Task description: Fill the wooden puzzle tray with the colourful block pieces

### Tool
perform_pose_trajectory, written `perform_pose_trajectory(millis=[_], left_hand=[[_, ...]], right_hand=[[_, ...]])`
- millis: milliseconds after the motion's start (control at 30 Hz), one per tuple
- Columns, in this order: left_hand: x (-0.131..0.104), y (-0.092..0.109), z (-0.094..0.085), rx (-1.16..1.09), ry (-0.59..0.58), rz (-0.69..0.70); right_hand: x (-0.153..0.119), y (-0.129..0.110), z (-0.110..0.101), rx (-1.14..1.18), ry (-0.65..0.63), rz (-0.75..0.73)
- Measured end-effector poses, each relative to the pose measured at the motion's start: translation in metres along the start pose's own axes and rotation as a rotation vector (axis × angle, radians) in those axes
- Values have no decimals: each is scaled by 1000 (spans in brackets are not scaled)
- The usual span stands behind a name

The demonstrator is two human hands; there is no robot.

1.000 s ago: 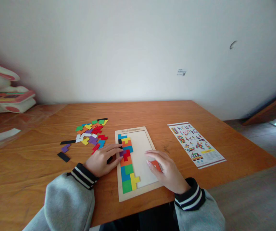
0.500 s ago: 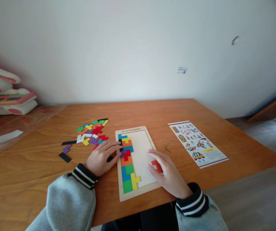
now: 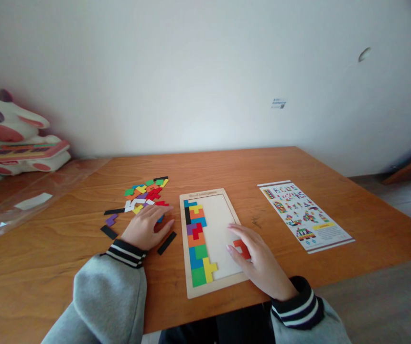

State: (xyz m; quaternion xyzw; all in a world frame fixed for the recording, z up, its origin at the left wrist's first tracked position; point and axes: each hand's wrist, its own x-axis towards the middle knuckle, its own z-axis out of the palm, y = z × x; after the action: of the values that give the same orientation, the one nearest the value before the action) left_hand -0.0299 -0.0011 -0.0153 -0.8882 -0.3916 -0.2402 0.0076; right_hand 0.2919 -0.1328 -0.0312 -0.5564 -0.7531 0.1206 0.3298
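Observation:
A wooden puzzle board (image 3: 239, 278) lies on the table, its left side filled with fitted coloured pieces, among them a green square (image 3: 199, 276) and a yellow T-like piece (image 3: 210, 269). My left hand (image 3: 147, 227) is over the near end of a loose pile of pieces (image 3: 153, 192), thumb and fingers apart; its fingertips partly cover a blue piece (image 3: 160, 219). My right hand (image 3: 261, 260) rests at the board's right edge, fingers loosely curved and apart. A red-orange piece (image 3: 242, 249) shows between its thumb and forefinger, partly covered, not visibly pinched.
Black bars (image 3: 167, 242) and a purple piece (image 3: 111, 220) lie loose left of the board. To the right is a printed pattern sheet (image 3: 306, 217). A cow-shaped toy keyboard (image 3: 22, 148) and a clear plastic bag (image 3: 65, 184) are at the left, before the wall (image 3: 198, 86).
My left hand has moved left off the board's edge to the loose pieces, uncovering a black piece in the board and a black bar beside it. My right hand stays by the red-orange piece.

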Motion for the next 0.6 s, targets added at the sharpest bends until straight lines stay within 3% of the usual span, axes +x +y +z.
perform_pose_trajectory(millis=[67,133,333,467,600], left_hand=[[0,1,-7,-151,-84,159],[-3,-4,-13,-237,-131,208],[-24,-36,-17,-260,-254,108],[-27,-32,-16,-239,-350,95],[-25,-23,-10,-280,-297,126]], right_hand=[[0,0,0,2,3,2],[1,0,-1,6,10,5],[2,-2,-2,20,25,8],[2,-2,-2,24,30,15],[2,-3,-2,24,27,22]])
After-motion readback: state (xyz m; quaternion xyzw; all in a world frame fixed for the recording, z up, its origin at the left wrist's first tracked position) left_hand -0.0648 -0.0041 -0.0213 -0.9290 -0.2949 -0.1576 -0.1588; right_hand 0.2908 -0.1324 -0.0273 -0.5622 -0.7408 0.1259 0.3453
